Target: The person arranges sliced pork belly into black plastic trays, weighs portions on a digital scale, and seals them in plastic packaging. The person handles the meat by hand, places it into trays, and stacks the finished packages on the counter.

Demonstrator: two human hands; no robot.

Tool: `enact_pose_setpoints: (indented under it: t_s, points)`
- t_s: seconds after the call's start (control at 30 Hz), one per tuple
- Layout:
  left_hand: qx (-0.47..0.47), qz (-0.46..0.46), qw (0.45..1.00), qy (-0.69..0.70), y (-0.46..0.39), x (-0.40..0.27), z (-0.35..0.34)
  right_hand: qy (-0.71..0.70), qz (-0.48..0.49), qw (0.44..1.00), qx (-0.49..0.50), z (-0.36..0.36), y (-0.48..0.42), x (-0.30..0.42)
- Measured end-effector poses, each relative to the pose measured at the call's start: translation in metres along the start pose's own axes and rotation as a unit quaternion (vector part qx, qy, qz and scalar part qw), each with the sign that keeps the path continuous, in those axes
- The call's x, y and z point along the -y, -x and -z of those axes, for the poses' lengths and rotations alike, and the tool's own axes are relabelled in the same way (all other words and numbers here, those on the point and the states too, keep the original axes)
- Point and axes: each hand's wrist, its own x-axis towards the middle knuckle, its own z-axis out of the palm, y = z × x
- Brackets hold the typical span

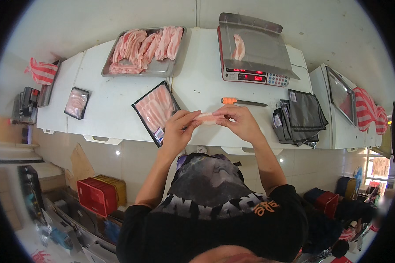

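Between my left hand (181, 129) and my right hand (238, 122) a slice of pork belly (207, 118) is held by its two ends, over the front of the white table. Just left of it lies a black-edged clear pack of meat slices (155, 106). An orange-handled knife (244, 101) rests beyond my right hand. One meat strip (239, 47) lies on the steel pan (263, 42) of a red digital scale (247, 76). A metal tray (163, 68) of sliced pork belly (148, 45) stands at the back left.
A smaller meat pack (77, 103) lies at the left of the white table (197, 88). Black pouches (305, 111) are piled at the right. Beyond them are an empty metal tray (341, 93) and red-striped bags (364, 108). Red crates (97, 196) stand behind, at lower left.
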Motion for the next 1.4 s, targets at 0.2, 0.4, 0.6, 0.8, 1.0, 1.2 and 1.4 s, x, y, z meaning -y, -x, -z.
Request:
enact_pose_setpoints:
  t_s: [0.2, 0.4, 0.6, 0.8, 1.0, 1.2, 1.4]
  points:
    - [-0.001, -0.017, 1.000, -0.013, 0.001, 0.011, -0.008, 0.063, 0.005, 0.998, -0.028, -0.006, 0.004, 0.003]
    - [0.014, 0.042, 0.999, -0.004, -0.001, 0.006, -0.001, 0.078, -0.009, 0.996, -0.033, -0.003, 0.009, -0.001]
    - [0.060, 0.092, 0.994, -0.017, 0.005, 0.020, 0.011, 0.092, -0.052, 0.994, -0.021, 0.004, 0.013, 0.003]
    - [0.150, 0.109, 0.981, -0.059, 0.006, 0.032, 0.024, 0.044, 0.040, 0.998, -0.010, -0.007, 0.011, -0.004]
    - [0.059, -0.076, 0.995, 0.000, 0.003, 0.004, 0.004, 0.092, 0.047, 0.994, 0.032, -0.010, 0.001, 0.009]
    - [0.093, 0.063, 0.994, 0.016, 0.003, 0.006, -0.001, 0.084, 0.009, 0.996, 0.007, -0.019, -0.006, 0.014]
    - [0.073, 0.145, 0.981, 0.104, 0.006, 0.014, -0.004, -0.110, -0.002, 0.992, -0.060, -0.038, -0.005, -0.027]
